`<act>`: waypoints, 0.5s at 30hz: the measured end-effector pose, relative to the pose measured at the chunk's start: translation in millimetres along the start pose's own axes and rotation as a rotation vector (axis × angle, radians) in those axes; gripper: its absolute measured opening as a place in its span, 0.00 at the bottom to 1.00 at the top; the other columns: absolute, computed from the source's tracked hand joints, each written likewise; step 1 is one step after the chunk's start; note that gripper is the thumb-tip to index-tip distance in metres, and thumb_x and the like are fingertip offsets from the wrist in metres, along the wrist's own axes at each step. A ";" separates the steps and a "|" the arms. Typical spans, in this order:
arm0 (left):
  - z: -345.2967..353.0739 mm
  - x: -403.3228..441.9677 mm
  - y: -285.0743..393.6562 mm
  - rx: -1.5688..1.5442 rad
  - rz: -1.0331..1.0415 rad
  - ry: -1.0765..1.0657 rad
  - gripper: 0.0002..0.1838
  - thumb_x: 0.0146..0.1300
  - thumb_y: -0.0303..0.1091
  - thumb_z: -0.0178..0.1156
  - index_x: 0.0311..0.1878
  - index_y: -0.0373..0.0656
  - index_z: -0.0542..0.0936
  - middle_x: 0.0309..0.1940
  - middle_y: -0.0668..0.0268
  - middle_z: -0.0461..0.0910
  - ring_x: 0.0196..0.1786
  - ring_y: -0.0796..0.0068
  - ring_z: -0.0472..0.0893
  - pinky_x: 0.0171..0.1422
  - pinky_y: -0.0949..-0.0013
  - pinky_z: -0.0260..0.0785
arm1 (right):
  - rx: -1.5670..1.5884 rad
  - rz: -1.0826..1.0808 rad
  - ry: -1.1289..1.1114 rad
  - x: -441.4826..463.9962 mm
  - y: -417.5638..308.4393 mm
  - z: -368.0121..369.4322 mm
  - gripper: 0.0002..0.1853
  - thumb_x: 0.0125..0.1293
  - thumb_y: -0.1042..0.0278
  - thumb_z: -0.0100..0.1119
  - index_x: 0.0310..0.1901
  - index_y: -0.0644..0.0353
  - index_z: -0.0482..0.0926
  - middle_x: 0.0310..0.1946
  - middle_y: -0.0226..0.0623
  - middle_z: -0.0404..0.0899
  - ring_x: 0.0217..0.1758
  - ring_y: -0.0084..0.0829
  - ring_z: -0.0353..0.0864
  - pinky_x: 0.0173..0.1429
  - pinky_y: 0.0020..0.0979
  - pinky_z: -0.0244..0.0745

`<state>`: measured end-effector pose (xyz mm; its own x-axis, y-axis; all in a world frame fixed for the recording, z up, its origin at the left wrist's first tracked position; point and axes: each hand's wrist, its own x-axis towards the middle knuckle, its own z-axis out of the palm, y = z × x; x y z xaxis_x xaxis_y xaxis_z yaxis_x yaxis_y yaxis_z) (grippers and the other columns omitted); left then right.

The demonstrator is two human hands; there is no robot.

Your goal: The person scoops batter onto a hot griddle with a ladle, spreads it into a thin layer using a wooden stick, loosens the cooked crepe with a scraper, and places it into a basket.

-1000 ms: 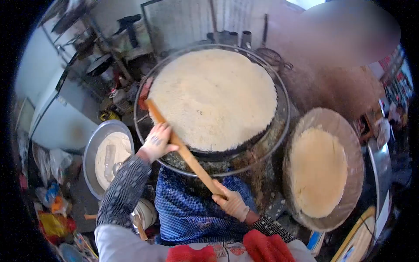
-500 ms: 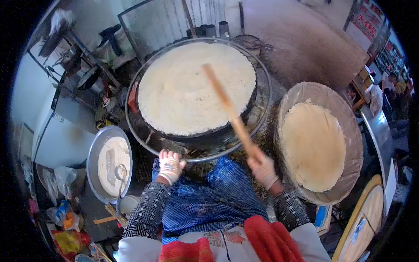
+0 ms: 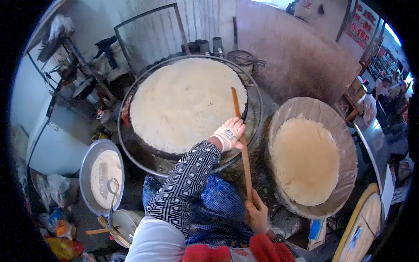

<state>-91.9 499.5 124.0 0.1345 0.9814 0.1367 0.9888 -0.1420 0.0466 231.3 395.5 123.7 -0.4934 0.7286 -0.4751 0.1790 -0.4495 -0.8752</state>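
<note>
My right hand (image 3: 257, 212) is closed around the lower end of a long flat wooden stick (image 3: 246, 163), near my lap. The stick points away from me, its far tip over the right edge of a big round pale flatbread (image 3: 183, 102) on a round dark griddle. My left hand (image 3: 229, 133), in a white glove with bare fingers, reaches across to the right. Its fingers are stretched out and lie against the middle of the stick. A metal ring rail (image 3: 124, 144) runs around the griddle, and my left forearm passes over it.
At right stands a large lined basket (image 3: 348, 174) holding another pale round slab. A metal basin (image 3: 84, 174) of flour with a ladle (image 3: 112, 192) is at left. A round wooden board (image 3: 364, 218) leans at lower right. Dark cups (image 3: 217, 43) stand behind the griddle.
My left hand has left the near rail and moved right onto the stick. My right hand has drawn the stick back toward me and turned it more upright in view. The view has shifted.
</note>
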 end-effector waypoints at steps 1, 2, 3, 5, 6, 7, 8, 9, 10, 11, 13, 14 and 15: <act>9.7 15.8 -6.2 0.026 0.013 -0.071 0.49 0.50 0.62 0.63 0.66 0.33 0.66 0.65 0.44 0.66 0.72 0.45 0.61 0.77 0.51 0.50 | 0.041 -0.016 -0.052 17.3 7.0 1.1 0.29 0.67 0.67 0.59 0.69 0.58 0.67 0.34 0.28 0.77 0.24 0.16 0.69 0.26 0.21 0.65; 12.0 26.2 -24.1 -0.022 -0.004 -0.149 0.46 0.49 0.63 0.65 0.62 0.34 0.71 0.59 0.45 0.73 0.67 0.47 0.67 0.72 0.53 0.59 | 0.095 -0.040 -0.075 34.6 14.2 1.1 0.28 0.68 0.67 0.59 0.69 0.59 0.67 0.34 0.27 0.77 0.24 0.16 0.69 0.25 0.21 0.65; 11.5 35.5 -44.0 -0.053 0.001 -0.181 0.42 0.50 0.59 0.65 0.59 0.35 0.72 0.56 0.46 0.75 0.63 0.48 0.70 0.68 0.54 0.62 | 0.069 -0.032 -0.156 47.0 13.8 2.9 0.27 0.68 0.67 0.58 0.68 0.59 0.68 0.34 0.26 0.77 0.24 0.16 0.68 0.26 0.21 0.65; 9.5 20.4 -64.5 -0.187 -0.051 -0.116 0.33 0.53 0.53 0.65 0.55 0.37 0.75 0.51 0.49 0.78 0.56 0.52 0.75 0.60 0.54 0.67 | 0.044 -0.080 -0.237 72.9 -1.0 8.1 0.27 0.66 0.68 0.59 0.67 0.60 0.69 0.47 0.30 0.77 0.42 0.23 0.71 0.46 0.26 0.66; 15.6 11.8 -80.2 -0.267 -0.107 -0.083 0.28 0.54 0.49 0.64 0.53 0.38 0.77 0.48 0.50 0.79 0.52 0.53 0.77 0.57 0.55 0.70 | 0.008 -0.151 -0.285 79.9 -5.2 16.9 0.28 0.64 0.69 0.60 0.66 0.60 0.70 0.53 0.32 0.77 0.51 0.26 0.72 0.56 0.29 0.66; 26.8 -2.4 -99.8 -0.316 -0.163 -0.064 0.24 0.56 0.46 0.64 0.50 0.39 0.78 0.46 0.51 0.81 0.48 0.55 0.80 0.53 0.55 0.72 | -0.040 -0.207 -0.314 85.7 -7.8 28.0 0.28 0.63 0.69 0.60 0.66 0.60 0.70 0.59 0.35 0.77 0.60 0.29 0.74 0.67 0.31 0.67; 37.6 -23.3 -118.4 -0.352 -0.218 -0.055 0.20 0.57 0.43 0.64 0.48 0.40 0.79 0.43 0.52 0.82 0.44 0.57 0.82 0.49 0.56 0.75 | -0.145 -0.397 -0.236 103.4 10.6 35.6 0.30 0.61 0.69 0.60 0.67 0.58 0.69 0.56 0.37 0.79 0.55 0.31 0.76 0.62 0.32 0.70; 73.0 -54.0 -168.7 -0.103 -0.096 0.005 0.28 0.61 0.42 0.60 0.60 0.37 0.68 0.57 0.49 0.71 0.58 0.52 0.72 0.61 0.54 0.65 | -0.351 -0.329 -0.231 100.9 -6.2 41.1 0.31 0.60 0.66 0.61 0.66 0.58 0.69 0.51 0.40 0.82 0.51 0.31 0.79 0.56 0.32 0.74; 106.7 -86.2 -218.7 0.157 0.004 0.092 0.37 0.65 0.41 0.55 0.72 0.34 0.57 0.71 0.46 0.60 0.72 0.48 0.62 0.74 0.52 0.56 | -0.340 -0.334 -0.302 107.2 -4.8 45.9 0.31 0.60 0.63 0.62 0.65 0.58 0.70 0.46 0.42 0.83 0.47 0.33 0.81 0.53 0.32 0.75; 85.8 -112.1 -214.8 0.153 -0.185 -0.093 0.38 0.62 0.42 0.57 0.71 0.33 0.58 0.71 0.45 0.60 0.71 0.43 0.62 0.75 0.51 0.54 | -0.394 -0.387 -0.341 120.5 22.7 61.4 0.32 0.62 0.61 0.60 0.68 0.50 0.66 0.41 0.46 0.81 0.43 0.38 0.81 0.47 0.36 0.74; 75.6 -168.2 -220.1 0.252 -0.085 0.087 0.29 0.63 0.36 0.55 0.65 0.31 0.64 0.61 0.45 0.67 0.62 0.51 0.69 0.66 0.54 0.63 | -0.515 -0.482 -0.369 111.4 43.6 82.5 0.24 0.65 0.54 0.54 0.61 0.49 0.68 0.37 0.40 0.81 0.37 0.34 0.81 0.41 0.36 0.75; 29.3 -182.6 -179.6 0.259 -0.070 0.099 0.22 0.64 0.31 0.55 0.59 0.30 0.68 0.53 0.46 0.74 0.52 0.58 0.77 0.58 0.57 0.73 | -0.542 -0.492 -0.370 97.7 36.6 89.4 0.23 0.64 0.51 0.54 0.58 0.49 0.72 0.39 0.38 0.82 0.37 0.34 0.81 0.42 0.38 0.75; 18.2 -204.9 -163.9 0.384 0.008 0.204 0.18 0.67 0.37 0.56 0.52 0.32 0.76 0.45 0.47 0.78 0.46 0.57 0.79 0.52 0.55 0.76 | -0.569 -0.504 -0.371 84.0 29.5 96.2 0.22 0.63 0.49 0.53 0.55 0.48 0.75 0.40 0.36 0.83 0.38 0.34 0.82 0.43 0.40 0.75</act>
<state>-280.3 324.0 70.4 0.1646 0.9294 0.3303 0.9454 -0.0532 -0.3215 113.2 393.7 66.8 -0.8587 0.5107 -0.0421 0.2149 0.2843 -0.9343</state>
